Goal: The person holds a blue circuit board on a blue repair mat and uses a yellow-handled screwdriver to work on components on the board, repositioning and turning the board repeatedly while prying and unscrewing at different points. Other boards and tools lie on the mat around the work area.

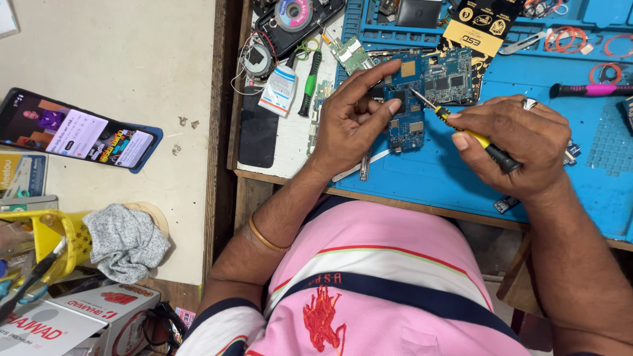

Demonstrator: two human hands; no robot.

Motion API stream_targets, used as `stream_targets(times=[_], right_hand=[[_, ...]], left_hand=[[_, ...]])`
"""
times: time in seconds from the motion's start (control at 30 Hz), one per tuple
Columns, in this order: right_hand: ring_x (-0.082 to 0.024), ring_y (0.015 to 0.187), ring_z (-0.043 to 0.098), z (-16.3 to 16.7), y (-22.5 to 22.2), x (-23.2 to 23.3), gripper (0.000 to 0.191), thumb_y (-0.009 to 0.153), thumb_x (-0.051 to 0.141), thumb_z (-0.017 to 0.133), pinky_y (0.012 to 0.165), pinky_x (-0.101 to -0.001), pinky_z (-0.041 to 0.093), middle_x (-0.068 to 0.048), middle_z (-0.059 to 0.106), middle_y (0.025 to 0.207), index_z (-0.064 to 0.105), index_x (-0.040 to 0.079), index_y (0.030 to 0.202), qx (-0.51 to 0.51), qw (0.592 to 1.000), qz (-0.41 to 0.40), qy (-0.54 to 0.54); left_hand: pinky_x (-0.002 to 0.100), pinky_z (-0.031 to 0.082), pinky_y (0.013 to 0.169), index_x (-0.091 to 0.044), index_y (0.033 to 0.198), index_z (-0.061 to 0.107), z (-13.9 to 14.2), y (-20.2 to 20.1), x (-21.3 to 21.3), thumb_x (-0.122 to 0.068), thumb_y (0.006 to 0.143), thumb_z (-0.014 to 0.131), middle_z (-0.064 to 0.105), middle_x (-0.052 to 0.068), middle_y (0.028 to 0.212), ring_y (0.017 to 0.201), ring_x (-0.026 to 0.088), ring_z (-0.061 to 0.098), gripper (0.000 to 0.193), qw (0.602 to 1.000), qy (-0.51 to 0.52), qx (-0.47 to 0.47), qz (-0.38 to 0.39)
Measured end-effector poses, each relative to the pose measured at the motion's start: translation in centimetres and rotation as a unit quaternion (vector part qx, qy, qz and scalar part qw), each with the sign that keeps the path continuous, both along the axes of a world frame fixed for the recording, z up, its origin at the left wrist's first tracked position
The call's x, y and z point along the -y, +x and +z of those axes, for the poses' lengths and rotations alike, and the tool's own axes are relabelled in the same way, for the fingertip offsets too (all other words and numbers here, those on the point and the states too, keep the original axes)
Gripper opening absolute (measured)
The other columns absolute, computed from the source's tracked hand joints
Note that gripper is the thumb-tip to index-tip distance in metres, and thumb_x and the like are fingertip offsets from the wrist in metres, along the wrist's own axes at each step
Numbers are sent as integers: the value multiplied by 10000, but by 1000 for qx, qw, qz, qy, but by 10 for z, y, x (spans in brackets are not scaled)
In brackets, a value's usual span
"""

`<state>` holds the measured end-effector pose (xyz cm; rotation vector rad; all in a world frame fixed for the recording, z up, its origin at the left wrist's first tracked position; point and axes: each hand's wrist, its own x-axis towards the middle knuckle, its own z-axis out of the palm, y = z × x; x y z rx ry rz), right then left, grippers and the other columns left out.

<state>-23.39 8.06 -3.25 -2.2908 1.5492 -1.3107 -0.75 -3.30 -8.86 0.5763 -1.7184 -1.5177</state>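
Here our left hand (353,115) has fingers curled, thumb and forefinger pinching the edge of the blue circuit board (422,92), which lies on the blue work mat (461,178). Our right hand (521,145) is closed tight around a yellow-handled screwdriver (461,128), its tip touching the board just beside the left fingertips. A green-handled tool (308,82) sits beyond the left knuckles.

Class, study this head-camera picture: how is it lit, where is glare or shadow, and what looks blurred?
Head view: even, soft light; left hand and right hand cast faint shadows on the blue mat; the circuit board is sharp; bottom-left boxes slightly soft; no strong glare.
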Motion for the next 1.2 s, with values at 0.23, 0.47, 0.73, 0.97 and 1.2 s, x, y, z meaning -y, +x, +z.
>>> stream_targets(times=[0.23, 0.47, 0.73, 0.97, 1.2], right_hand=[[-256, 850, 754, 0, 1, 1, 108, 902, 36, 784, 784, -354, 599, -132, 744, 899, 754, 7, 1001, -8, 1000, 2, -4], [-247, 847, 755, -1, 1, 2, 81, 914, 29, 775, 787, -353, 603, -128, 746, 895, 756, 10, 990, -8, 1000, 2, -3], [-244, 847, 756, -4, 1, 1, 70, 919, 34, 775, 797, -354, 607, -129, 748, 895, 754, 14, 984, -4, 1000, 3, -4], [-239, 837, 753, -4, 3, 2, 64, 913, 33, 770, 800, -354, 608, -127, 748, 896, 756, 8, 971, 5, 1000, 4, 4], [-241, 831, 753, -4, 3, 1, 60, 908, 18, 765, 798, -357, 609, -130, 746, 888, 755, 1, 964, 10, 1000, 5, 4]], left_hand=[[119, 478, 557, -104, 1512, 544, 0, 0, -1, -27, 1067, 690, 599, 41, 1198, 732, -25, 615, 475, 1000, -11, 0, 2], [117, 482, 549, -107, 1517, 537, -1, -1, 0, -33, 1070, 685, 598, 47, 1200, 720, -27, 605, 477, 1000, -16, 1, 4], [131, 530, 580, -109, 1516, 527, -2, 0, 0, -31, 1069, 675, 598, 59, 1235, 752, -13, 655, 477, 1000, -15, 3, -1], [130, 513, 593, -127, 1512, 537, -1, 0, -2, -20, 1060, 693, 604, 51, 1257, 763, -25, 652, 490, 999, -32, 18, 10], [131, 484, 592, -141, 1494, 562, -1, -1, -3, -25, 1044, 712, 614, 42, 1259, 719, -48, 597, 489, 998, -46, 36, 26]])
